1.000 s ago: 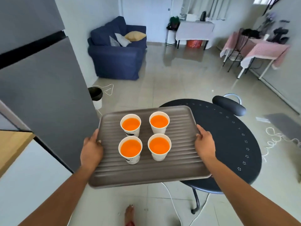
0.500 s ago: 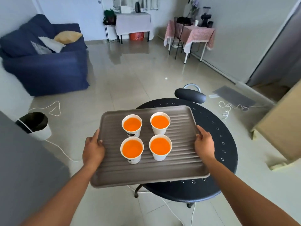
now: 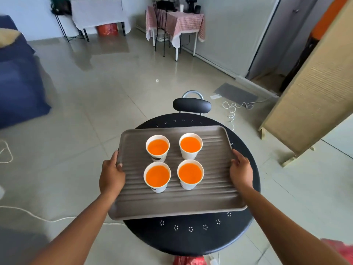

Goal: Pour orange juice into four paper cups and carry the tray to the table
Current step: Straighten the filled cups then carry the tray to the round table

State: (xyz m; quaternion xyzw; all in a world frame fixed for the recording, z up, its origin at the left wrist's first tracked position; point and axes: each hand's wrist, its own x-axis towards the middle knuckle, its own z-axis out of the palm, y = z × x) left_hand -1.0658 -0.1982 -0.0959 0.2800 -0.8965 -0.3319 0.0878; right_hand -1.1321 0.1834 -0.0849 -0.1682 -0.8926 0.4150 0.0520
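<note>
**While the tray (image 3: 214, 188) hangs over the round black table (image 3: 191, 240), it's a two-sided grip**

Though the blue sofa (image 3: 19, 83) bulks large well off to the table's left, the action is right over the table top. Far beyond the table stands a pink-checked table (image 3: 175, 22). The grey ribbed tray covers most of the round black table, and its left end juts out past the table's left edge. I cannot tell whether it is touching the top or just above it.

Just behind the table, a chair backrest (image 3: 192, 105) peeks up, black and padded.

Now the hands. The left hand (image 3: 111, 176) grips the tray's left rim, out past the table's edge, with the thumb laid over the rim and the fingers tucked underneath. The right hand (image 3: 241, 170) clamps the right rim above the table's right side, thumb on top and fingers wrapped under.

Four white paper cups stand upright in a square at the tray's middle, above the table's centre. They are the far-left cup (image 3: 157, 148), far-right cup (image 3: 190, 145), near-left cup (image 3: 157, 176) and near-right cup (image 3: 190, 174). Each is filled with orange juice almost to the brim, and each stands close to its neighbours without touching.
</note>
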